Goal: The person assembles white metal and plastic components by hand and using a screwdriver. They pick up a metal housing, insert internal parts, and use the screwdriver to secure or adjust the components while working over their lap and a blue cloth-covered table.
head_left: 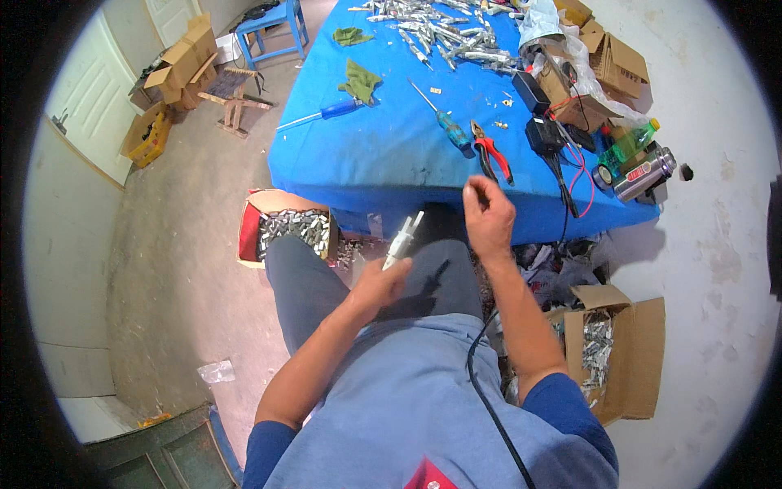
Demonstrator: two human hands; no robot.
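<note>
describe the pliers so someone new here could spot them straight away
Start at the blue-covered table. Near its front edge, just beyond the right hand, the pliers lie to the right of a teal-handled screwdriver. Their paired red-and-black handles set them apart from it.

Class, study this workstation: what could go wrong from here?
The white piece in the left hand, held clear of the table, could drop if the grip slips. The right hand is close to the pliers near the table's edge and might knock them off. The black cable across the shirt might snag.
</note>
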